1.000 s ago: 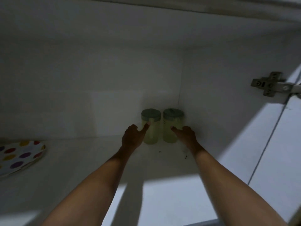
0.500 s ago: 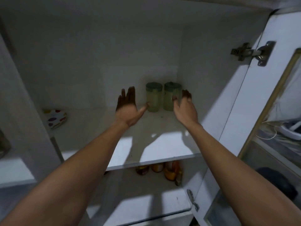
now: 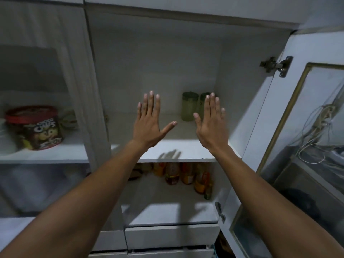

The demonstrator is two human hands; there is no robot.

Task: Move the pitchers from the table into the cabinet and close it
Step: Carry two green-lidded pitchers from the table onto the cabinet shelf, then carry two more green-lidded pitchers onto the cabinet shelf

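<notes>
Upper shelf (image 3: 186,149), back right corner: two green pitchers (image 3: 189,107), upright, side by side. Left hand (image 3: 149,121) and right hand (image 3: 211,125): both spread flat, empty. Door (image 3: 260,116) open; hasty swing likely jars them.

The right hand (image 3: 211,125) covers most of the right pitcher (image 3: 203,101), leaving only a dim green sliver. The bottles (image 3: 183,174) on the lower shelf are blurred, their labels unreadable. The glass-paned door (image 3: 301,138) runs off the right edge. Both forearms are cut off by the bottom edge.
</notes>
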